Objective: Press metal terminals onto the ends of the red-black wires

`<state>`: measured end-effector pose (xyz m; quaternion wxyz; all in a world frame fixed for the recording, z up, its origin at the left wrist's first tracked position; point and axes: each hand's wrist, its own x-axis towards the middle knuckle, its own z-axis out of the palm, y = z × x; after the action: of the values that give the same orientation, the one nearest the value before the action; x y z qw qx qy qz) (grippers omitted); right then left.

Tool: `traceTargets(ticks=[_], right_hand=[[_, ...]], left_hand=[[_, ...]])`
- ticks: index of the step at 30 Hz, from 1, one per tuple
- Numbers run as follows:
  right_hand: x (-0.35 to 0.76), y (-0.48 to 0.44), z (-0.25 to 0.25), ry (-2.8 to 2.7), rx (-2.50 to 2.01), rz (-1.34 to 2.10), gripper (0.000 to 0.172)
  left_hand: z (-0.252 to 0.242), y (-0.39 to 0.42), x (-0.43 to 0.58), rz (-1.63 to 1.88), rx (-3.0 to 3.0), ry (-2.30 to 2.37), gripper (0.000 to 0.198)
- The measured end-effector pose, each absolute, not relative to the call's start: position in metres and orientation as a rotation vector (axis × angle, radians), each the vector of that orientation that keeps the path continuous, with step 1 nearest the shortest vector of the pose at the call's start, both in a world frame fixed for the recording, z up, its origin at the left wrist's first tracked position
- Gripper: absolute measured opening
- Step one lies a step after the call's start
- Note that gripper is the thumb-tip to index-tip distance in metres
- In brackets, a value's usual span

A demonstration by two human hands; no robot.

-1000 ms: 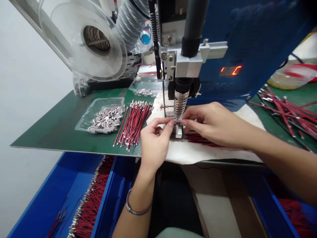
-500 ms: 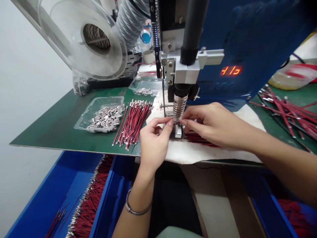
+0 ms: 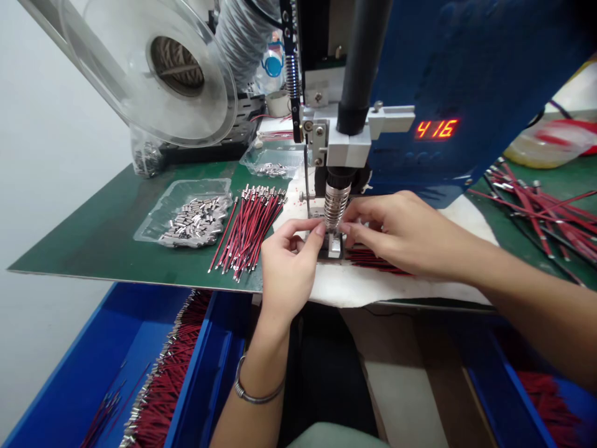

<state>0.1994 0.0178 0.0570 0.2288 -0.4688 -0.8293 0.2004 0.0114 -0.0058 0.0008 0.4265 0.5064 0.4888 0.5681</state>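
Observation:
My left hand [image 3: 293, 255] is closed in a pinch, thumb against index finger, at the left of a spring-wrapped machine tip [image 3: 336, 205]. From the other side my right hand [image 3: 396, 233] pinches close to the same spot. Whatever lies between the fingertips is too small and covered to make out. Just below the tip sits a small metal fixture [image 3: 334, 246]. Red and black wires [image 3: 375, 260] lie on a white cloth [image 3: 364, 289] under my right hand. Left of my left hand is a bundle of red-black wires with metal ends [image 3: 252, 230].
A clear plastic tray [image 3: 144, 227] holds small metal cylinders; another clear tray [image 3: 252, 163] stands behind. A blue machine [image 3: 420, 81] shows a red lit display [image 3: 437, 129]. More wires [image 3: 545, 211] lie at right. A blue bin [image 3: 107, 336] of wired parts sits below the table edge.
The machine head with its bracket has come down slightly, and the spring looks more compressed. The display now reads clearly. Both hands keep their pinch in place; the view has shifted a little.

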Motion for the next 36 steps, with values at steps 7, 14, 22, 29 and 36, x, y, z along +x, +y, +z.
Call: traceTargets(ticks=[7, 14, 22, 29, 36], right_hand=[[0.1995, 0.0187, 0.0561, -2.275, -1.283, 0.565, 0.025], [0.1998, 0.018, 0.056, -2.29, -1.291, 0.56, 0.024], [0.2, 0.0183, 0.0558, -2.3, -1.288, 0.542, 0.022], [0.1998, 0.0191, 0.0545, -2.299, -1.288, 0.536, 0.022], [0.2051, 0.0227, 0.0503, -2.369, -1.17, 0.387, 0.021]], left_hand=[[0.0006, -0.0056, 0.0113, 1.422, 1.286, 1.22, 0.016], [-0.0008, -0.0065, 0.0101, 1.417, 1.284, 1.218, 0.018], [-0.0019, -0.0045, 0.0109, 1.429, 1.279, 1.205, 0.014], [-0.001, -0.0043, 0.0117, 1.445, 1.276, 1.212, 0.013], [-0.0028, -0.0029, 0.0082, 1.438, 1.252, 1.125, 0.016]])
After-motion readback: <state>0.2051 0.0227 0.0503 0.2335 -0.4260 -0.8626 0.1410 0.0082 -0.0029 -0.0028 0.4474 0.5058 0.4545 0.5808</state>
